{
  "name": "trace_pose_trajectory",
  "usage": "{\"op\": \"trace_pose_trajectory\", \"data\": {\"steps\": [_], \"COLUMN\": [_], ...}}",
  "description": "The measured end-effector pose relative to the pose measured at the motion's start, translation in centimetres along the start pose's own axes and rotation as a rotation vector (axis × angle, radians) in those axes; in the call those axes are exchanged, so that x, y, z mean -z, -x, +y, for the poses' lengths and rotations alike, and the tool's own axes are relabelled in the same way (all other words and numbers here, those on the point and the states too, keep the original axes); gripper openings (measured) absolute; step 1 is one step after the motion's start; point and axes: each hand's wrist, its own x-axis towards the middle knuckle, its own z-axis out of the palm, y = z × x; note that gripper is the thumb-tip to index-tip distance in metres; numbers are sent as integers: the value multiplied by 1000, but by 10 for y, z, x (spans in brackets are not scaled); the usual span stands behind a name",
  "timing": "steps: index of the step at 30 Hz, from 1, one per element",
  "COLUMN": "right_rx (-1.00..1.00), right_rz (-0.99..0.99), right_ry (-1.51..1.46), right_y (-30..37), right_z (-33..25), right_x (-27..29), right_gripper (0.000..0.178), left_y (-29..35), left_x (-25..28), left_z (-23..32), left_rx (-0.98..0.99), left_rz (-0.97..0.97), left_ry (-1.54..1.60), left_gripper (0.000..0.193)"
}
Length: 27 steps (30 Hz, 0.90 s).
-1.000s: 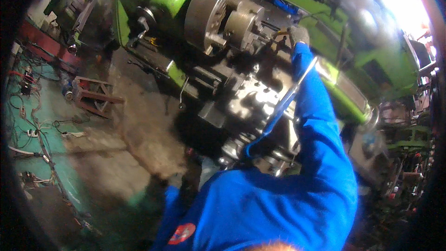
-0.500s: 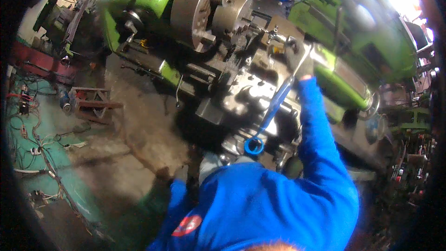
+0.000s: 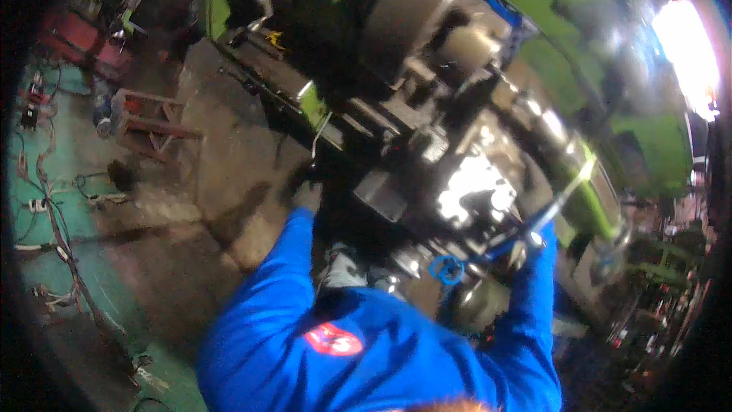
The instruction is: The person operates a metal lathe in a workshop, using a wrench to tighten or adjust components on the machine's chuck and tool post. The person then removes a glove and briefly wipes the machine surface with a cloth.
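Observation:
My left hand [image 3: 307, 195], in a pale glove, is at the lower end of a thin bent lever [image 3: 321, 134] on the front of a green lathe [image 3: 309, 107]. Blur hides whether its fingers close round the lever's knob. My right hand [image 3: 535, 192] is over the right side of the shiny lathe carriage [image 3: 476, 191], its fingers smeared. A long blue tool [image 3: 543, 217] with a pale tip and a blue ring [image 3: 447, 268] at its lower end lies across my right wrist; I cannot tell whether the hand holds it.
The large lathe chuck [image 3: 412, 19] is at the top, with a metal cylinder [image 3: 471, 44] beside it. Right of the carriage stands the green tailstock [image 3: 591, 198]. A rusty metal stand [image 3: 158, 126] is on the floor at left, near cables [image 3: 52, 221] on green flooring.
My left hand has risen from low beside my body to the lever. My right hand has drawn back toward me and right, the blue tool shifting with it. The view has shifted.

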Motion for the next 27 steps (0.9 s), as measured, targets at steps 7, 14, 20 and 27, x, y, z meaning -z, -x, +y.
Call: {"op": "trace_pose_trajectory", "data": {"steps": [7, 14, 20, 27], "right_rx": [-202, -625, -726, -577], "right_rz": [472, 751, 923, 1082], "right_ry": [300, 579, 278, -221], "right_y": [63, 90, 79, 60], "right_z": [141, 221, 260, 274], "right_x": [113, 270, 298, 322], "right_gripper": [53, 68, 71, 74], "left_y": [-177, -244, -232, -193], "left_x": [-97, -140, -101, 12], "left_z": [-43, -80, -78, 38], "left_rx": [-298, -328, -501, -217], "left_rz": [121, -94, 63, -70], "left_ry": [-371, -451, -244, 561], "left_gripper": [49, 38, 23, 37]}}
